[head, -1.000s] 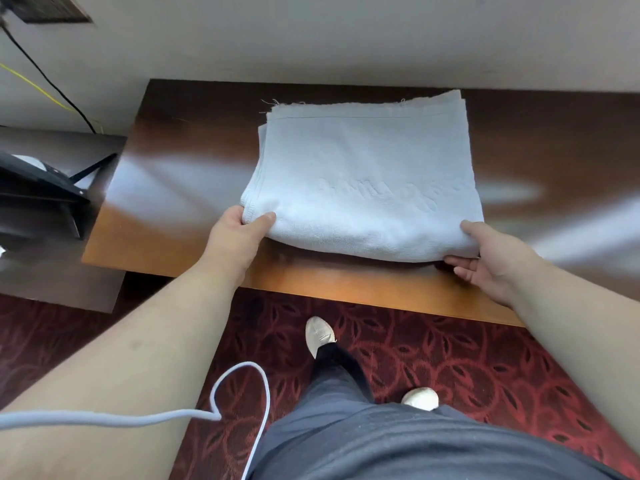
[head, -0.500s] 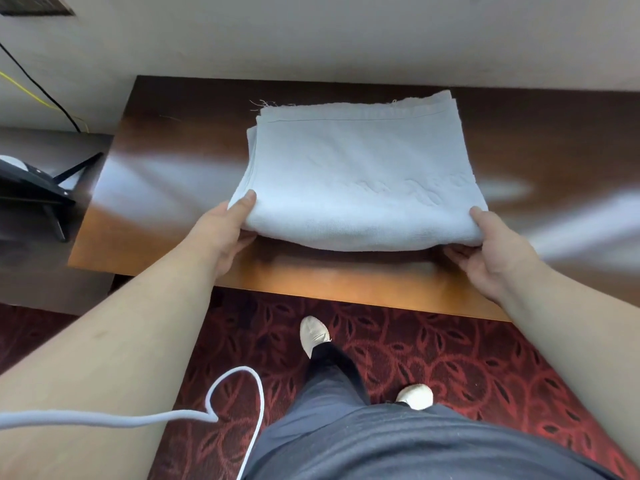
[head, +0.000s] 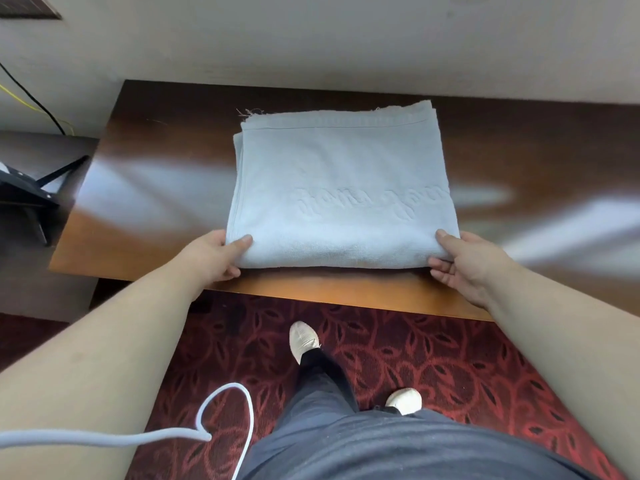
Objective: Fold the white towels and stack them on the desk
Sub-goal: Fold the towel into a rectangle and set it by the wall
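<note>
White towel on desk; embossed script unreadable; both hands pinch near corners.

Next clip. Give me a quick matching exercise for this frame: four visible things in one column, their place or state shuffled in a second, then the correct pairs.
Things:
1. folded white towel
2. left hand
3. right hand
4. loose white cable

Places or states:
A. grips the towel's near right corner
B. loops above the red patterned carpet
C. lies flat on the brown wooden desk
D. grips the towel's near left corner

Pairs: 1-C, 2-D, 3-A, 4-B
</note>
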